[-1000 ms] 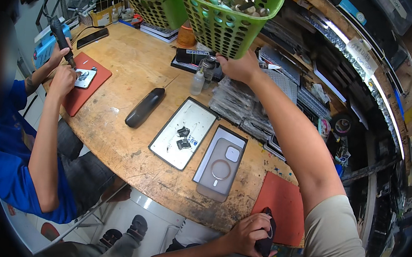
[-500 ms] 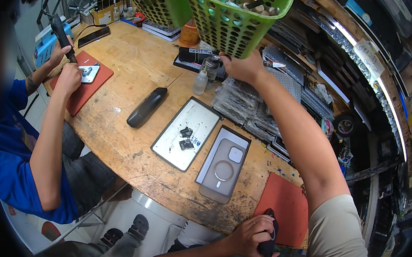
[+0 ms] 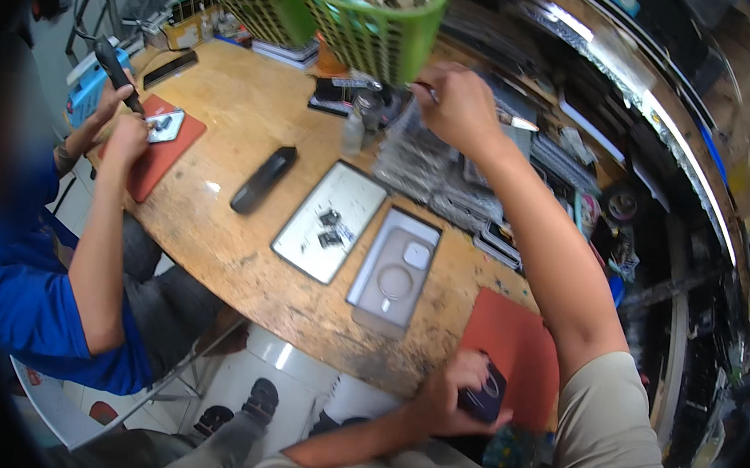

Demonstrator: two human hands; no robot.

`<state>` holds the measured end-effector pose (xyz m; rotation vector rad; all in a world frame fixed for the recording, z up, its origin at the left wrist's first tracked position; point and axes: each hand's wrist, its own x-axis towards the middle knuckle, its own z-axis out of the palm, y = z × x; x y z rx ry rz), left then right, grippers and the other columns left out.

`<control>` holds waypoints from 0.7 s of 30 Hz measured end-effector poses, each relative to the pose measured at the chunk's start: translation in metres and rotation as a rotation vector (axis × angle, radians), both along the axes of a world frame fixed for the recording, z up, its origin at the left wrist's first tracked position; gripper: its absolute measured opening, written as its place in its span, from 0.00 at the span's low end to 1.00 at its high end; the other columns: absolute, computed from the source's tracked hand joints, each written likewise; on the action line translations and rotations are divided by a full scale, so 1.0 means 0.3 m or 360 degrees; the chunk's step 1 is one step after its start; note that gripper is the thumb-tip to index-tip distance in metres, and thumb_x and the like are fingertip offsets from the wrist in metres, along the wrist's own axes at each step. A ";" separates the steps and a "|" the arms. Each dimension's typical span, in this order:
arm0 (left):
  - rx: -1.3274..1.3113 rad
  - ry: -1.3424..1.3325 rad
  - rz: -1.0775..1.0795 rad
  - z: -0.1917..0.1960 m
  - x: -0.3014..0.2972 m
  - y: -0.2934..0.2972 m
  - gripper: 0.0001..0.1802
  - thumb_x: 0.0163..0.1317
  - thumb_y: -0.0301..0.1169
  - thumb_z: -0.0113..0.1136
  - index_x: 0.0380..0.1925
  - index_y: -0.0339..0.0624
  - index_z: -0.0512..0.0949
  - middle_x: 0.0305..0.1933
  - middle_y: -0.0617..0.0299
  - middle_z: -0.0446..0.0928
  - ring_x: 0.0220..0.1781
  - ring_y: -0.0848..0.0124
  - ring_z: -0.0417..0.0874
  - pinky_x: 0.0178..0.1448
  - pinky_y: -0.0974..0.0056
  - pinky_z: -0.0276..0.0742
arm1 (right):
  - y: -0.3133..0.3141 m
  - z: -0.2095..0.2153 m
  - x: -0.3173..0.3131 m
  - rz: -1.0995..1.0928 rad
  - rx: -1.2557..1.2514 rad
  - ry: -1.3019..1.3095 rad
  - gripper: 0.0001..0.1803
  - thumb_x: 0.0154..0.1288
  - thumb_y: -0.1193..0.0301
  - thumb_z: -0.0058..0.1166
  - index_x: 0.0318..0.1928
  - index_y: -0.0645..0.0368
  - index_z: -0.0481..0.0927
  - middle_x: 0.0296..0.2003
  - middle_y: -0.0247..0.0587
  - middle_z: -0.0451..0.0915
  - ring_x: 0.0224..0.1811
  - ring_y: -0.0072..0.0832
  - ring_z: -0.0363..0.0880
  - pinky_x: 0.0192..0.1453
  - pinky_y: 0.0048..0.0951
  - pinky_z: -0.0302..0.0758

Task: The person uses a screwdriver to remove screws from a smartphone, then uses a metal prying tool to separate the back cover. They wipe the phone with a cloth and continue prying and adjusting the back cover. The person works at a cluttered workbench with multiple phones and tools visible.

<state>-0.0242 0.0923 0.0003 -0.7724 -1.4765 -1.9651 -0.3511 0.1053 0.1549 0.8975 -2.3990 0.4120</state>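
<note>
My left hand [image 3: 462, 386] grips a dark purple phone [image 3: 484, 393] with a pale ring outline on its back, over the near edge of a red mat [image 3: 511, 357]. My right hand [image 3: 458, 103] reaches far forward beside a green perforated basket [image 3: 370, 33] filled with tools. Its fingers are closed; a small dark part shows at the fingertips, too blurred to name. Left of the mat, a frosted phone case [image 3: 384, 302] with a ring lies over an open box [image 3: 403, 220]. Beside it is a white tray [image 3: 310, 260] with small black parts.
A co-worker at the left holds a dark tool [image 3: 115, 67] over a phone [image 3: 166, 126] on another red mat [image 3: 162, 166]. A black handheld device [image 3: 264, 180], a clear bottle [image 3: 353, 132] and plastic-wrapped packs [image 3: 412, 161] stand or lie on the wooden table [image 3: 214, 238].
My right hand has shifted away from the underside of the basket, to its right side. My left hand has turned the phone so its ringed back shows. The view has shifted a little.
</note>
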 end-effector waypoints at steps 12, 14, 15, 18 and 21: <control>-0.0705 -0.0201 0.0511 0.158 -0.102 0.070 0.40 0.41 0.36 0.92 0.46 0.42 0.69 0.41 0.53 0.71 0.39 0.51 0.78 0.41 0.50 0.75 | 0.572 0.053 1.095 0.0077 -0.0434 -0.0397 0.09 0.61 0.80 0.73 0.43 0.61 0.91 0.35 0.44 0.85 0.35 0.37 0.87 0.37 0.35 0.82; -0.0772 -0.0190 0.0564 0.171 -0.092 0.089 0.40 0.41 0.35 0.91 0.46 0.42 0.69 0.40 0.53 0.71 0.39 0.51 0.78 0.40 0.49 0.75 | 0.572 0.010 1.097 0.0143 -0.0501 -0.0234 0.11 0.60 0.80 0.74 0.44 0.61 0.91 0.36 0.44 0.85 0.35 0.37 0.87 0.37 0.35 0.81; -0.0777 -0.0171 0.0581 0.178 -0.088 0.098 0.37 0.43 0.33 0.89 0.45 0.41 0.69 0.40 0.53 0.71 0.39 0.51 0.78 0.40 0.49 0.75 | 0.568 -0.012 1.091 0.0161 -0.0550 -0.0211 0.13 0.58 0.80 0.74 0.45 0.60 0.91 0.36 0.43 0.85 0.36 0.38 0.87 0.37 0.36 0.81; -0.0828 -0.0134 0.0618 0.187 -0.089 0.111 0.35 0.45 0.30 0.87 0.45 0.41 0.69 0.40 0.53 0.71 0.39 0.50 0.78 0.40 0.49 0.75 | 0.572 -0.056 1.067 0.0166 -0.0527 -0.0187 0.13 0.58 0.81 0.73 0.45 0.60 0.91 0.35 0.43 0.85 0.36 0.37 0.86 0.37 0.36 0.80; -0.0824 -0.0180 0.0619 0.190 -0.078 0.098 0.35 0.44 0.30 0.86 0.45 0.40 0.68 0.40 0.53 0.71 0.38 0.50 0.77 0.41 0.49 0.75 | 0.603 -0.061 1.085 0.0131 -0.0606 -0.0212 0.14 0.57 0.81 0.73 0.44 0.60 0.91 0.35 0.40 0.84 0.35 0.37 0.86 0.37 0.36 0.80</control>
